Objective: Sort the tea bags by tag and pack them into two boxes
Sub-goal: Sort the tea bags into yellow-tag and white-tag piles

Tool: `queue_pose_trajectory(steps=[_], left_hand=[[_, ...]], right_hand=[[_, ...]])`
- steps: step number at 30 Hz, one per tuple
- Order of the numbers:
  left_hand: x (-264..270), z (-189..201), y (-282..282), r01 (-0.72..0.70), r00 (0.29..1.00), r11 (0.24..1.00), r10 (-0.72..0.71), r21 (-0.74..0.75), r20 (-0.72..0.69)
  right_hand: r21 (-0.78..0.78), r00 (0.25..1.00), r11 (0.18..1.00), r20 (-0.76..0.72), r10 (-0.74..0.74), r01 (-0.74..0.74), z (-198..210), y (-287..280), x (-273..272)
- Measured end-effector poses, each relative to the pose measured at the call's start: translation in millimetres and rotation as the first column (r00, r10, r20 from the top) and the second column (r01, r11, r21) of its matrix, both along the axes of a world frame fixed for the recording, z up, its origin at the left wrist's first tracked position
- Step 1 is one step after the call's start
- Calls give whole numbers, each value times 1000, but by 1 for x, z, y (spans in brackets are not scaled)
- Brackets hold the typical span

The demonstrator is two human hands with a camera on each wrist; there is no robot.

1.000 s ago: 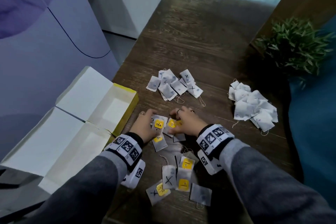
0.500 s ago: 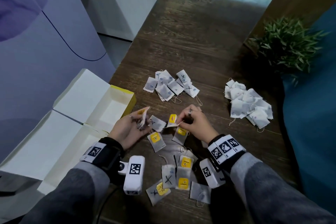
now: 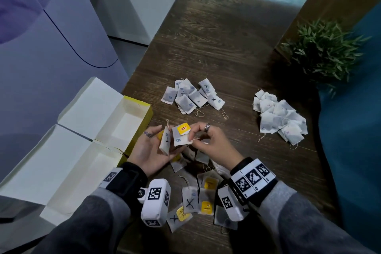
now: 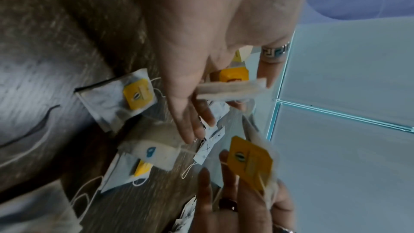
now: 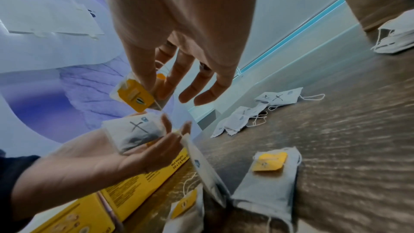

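Observation:
My left hand point(image 3: 158, 140) lies palm up over the table and grips a tea bag marked X point(image 3: 165, 142), with a yellow tag behind it. In the right wrist view that X bag point(image 5: 134, 130) rests across the left fingers. My right hand point(image 3: 195, 134) pinches a yellow-tagged tea bag point(image 3: 181, 134) between thumb and finger, right beside the left hand's bags. Two open boxes point(image 3: 132, 121) point(image 3: 82, 173) with white insides sit at the left. Loose mixed bags point(image 3: 198, 198) lie under and below my hands.
A pile of X-marked bags point(image 3: 193, 97) lies beyond my hands, and a pile of plain bags point(image 3: 280, 119) at the right. A green plant point(image 3: 325, 51) stands at the far right. The dark wooden table point(image 3: 226, 33) stretches ahead.
Both hands lifted off the loose pile, each with a bag. The left palm turned up, and the right hand brought its yellow-tagged bag close to the left hand.

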State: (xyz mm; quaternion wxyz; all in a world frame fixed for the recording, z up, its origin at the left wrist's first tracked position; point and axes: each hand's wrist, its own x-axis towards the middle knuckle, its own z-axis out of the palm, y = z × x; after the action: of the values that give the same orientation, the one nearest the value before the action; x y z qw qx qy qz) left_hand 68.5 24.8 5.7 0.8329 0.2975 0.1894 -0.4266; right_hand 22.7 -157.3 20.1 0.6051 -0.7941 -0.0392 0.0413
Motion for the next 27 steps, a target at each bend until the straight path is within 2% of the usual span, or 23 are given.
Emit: queue_pose_trajectory(steps=[3, 5, 7, 9, 10, 11, 12, 14, 15, 16, 17, 19, 21, 23, 25, 27], left_hand=[[-5, 1, -4, 24, 1000, 999, -24, -26, 8], [-6, -3, -6, 45, 996, 996, -50, 76, 70], [-4, -4, -7, 18, 991, 983, -42, 183, 130], [0, -2, -4, -14, 988, 973, -22, 230, 155], [2, -1, -1, -35, 989, 973, 1, 227, 151], [3, -1, 3, -54, 990, 974, 23, 219, 140], [4, -1, 6, -71, 991, 975, 45, 209, 123], [6, 0, 11, -95, 993, 976, 79, 194, 90], [7, 0, 12, -101, 993, 976, 88, 193, 75], [7, 0, 13, -104, 994, 976, 93, 194, 65], [7, 1, 14, -110, 993, 975, 100, 195, 58], [6, 0, 15, -122, 992, 972, 114, 202, 53], [4, -3, 18, -130, 991, 967, 123, 221, 43], [2, -8, 20, -131, 991, 957, 127, 259, 34], [0, -11, 19, -113, 993, 942, 103, 316, 48], [-3, -13, 17, -74, 994, 902, 31, 426, 107]], right_hand=[[-108, 998, 992, -29, 59, -61, -8, 1, 0], [-180, 993, 977, -24, 114, -116, -12, 1, 0], [-118, 998, 991, -20, 55, -57, -17, -1, 1], [-91, 995, 995, -88, -45, 37, -24, -6, 6], [-147, 987, 989, -151, -50, 28, -28, -8, 8], [-239, 972, 970, -235, -6, -51, -32, -10, 10], [-355, 942, 917, -331, 60, -183, -35, -10, 11], [-565, 878, 710, -450, 163, -421, -40, -6, 9], [-636, 884, 637, -437, 169, -436, -42, -2, 8], [-672, 904, 621, -398, 155, -403, -40, 1, 8], [-675, 925, 650, -360, 124, -350, -39, 2, 9], [-597, 944, 770, -328, 22, -225, -33, 0, 10], [-514, 940, 837, -341, 4, -190, -31, -5, 11], [-509, 915, 807, -392, 94, -301, -29, -8, 10], [-586, 891, 704, -430, 148, -400, -30, -4, 6], [-677, 906, 617, -393, 160, -402, -35, 1, 3]])
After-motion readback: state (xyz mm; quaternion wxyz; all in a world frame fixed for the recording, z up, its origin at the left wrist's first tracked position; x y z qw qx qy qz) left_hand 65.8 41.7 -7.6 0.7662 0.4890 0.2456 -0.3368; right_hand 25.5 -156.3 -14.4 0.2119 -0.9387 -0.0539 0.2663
